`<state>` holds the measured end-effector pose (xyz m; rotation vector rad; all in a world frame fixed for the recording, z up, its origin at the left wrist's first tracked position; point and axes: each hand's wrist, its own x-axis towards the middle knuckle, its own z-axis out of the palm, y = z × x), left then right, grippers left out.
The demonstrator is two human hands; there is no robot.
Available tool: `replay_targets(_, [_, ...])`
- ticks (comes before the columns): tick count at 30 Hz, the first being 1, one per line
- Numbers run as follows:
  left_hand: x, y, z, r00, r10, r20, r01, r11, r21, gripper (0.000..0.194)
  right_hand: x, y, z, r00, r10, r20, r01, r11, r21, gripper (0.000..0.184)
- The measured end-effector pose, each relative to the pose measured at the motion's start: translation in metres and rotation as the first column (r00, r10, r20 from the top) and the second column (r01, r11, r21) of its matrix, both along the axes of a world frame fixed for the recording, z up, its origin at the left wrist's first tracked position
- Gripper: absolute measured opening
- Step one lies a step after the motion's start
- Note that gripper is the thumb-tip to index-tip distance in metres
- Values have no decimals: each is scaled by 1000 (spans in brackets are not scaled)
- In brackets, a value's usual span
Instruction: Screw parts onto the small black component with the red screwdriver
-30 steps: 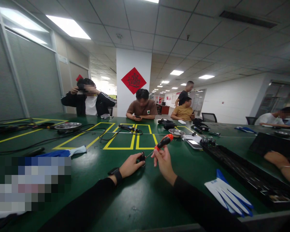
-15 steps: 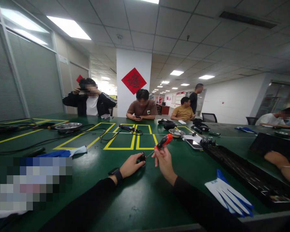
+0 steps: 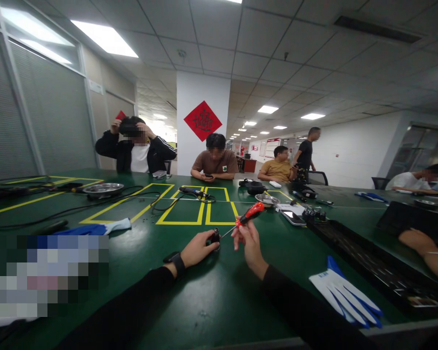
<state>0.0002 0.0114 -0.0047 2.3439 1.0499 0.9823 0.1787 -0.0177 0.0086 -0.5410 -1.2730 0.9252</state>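
Note:
My left hand is closed around a small black part with a metallic top, held at the green tabletop; its exact kind I cannot make out. In my right hand is a screwdriver with a red and black handle, tilted so its thin shaft points down and left. The shaft's tip meets or nearly meets the right side of the black part. My fingers hide some of the part.
White and blue gloves lie to the right, beside a long black tray of small metal pieces. A phone, a metal bowl and a cabled tool sit farther back. Another person's arm rests at far right.
The screwdriver's handle has shifted slightly right and turned in my right hand, whose fingers have moved a little. My left hand keeps its hold. A standing person in the background has moved right.

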Motion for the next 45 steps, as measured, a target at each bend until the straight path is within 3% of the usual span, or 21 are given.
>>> replay_targets(14, [0,3,-3,1000,-14,-2,14,1000,3,28,0,8,-1,997,-69,23,69,997,-23,24])
replay_targets(20, [0,3,-3,1000,-10,-8,10,1000,3,28,-1,1,0,1000,5,21,-5,1000,2,27])
replay_targets(33, [1,0,-2,1000,-9,17,10,1000,-12,27,-1,6,1,995,-83,59,83,997,0,26])
replay_targets(45, [0,1,-3,1000,-17,21,17,1000,-4,26,-3,-2,4,998,-33,55,32,999,19,29])
